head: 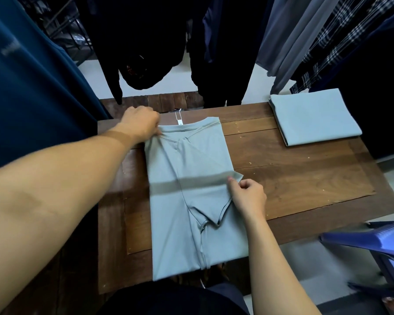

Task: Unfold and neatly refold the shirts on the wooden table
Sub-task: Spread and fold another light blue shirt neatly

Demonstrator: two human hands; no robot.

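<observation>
Left forearm nearest, my left hand (141,122) pinching the collar-end corner of the pale grey-green soft cotton shirt (187,169). It lies half-folded along the brown wooden table (293,178), hem over the near edge. My right hand (248,194) pinches the tucked sleeve. Judged light, limp, creases easily: grip the edges. Second folded grey-green shirt (314,117) sits at the far right corner. Dark hanging garments (146,42) crowd the far edge.

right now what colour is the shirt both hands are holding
Pale grey-blue shirt, plain with no pattern; the head view shows it clearly.
</observation>
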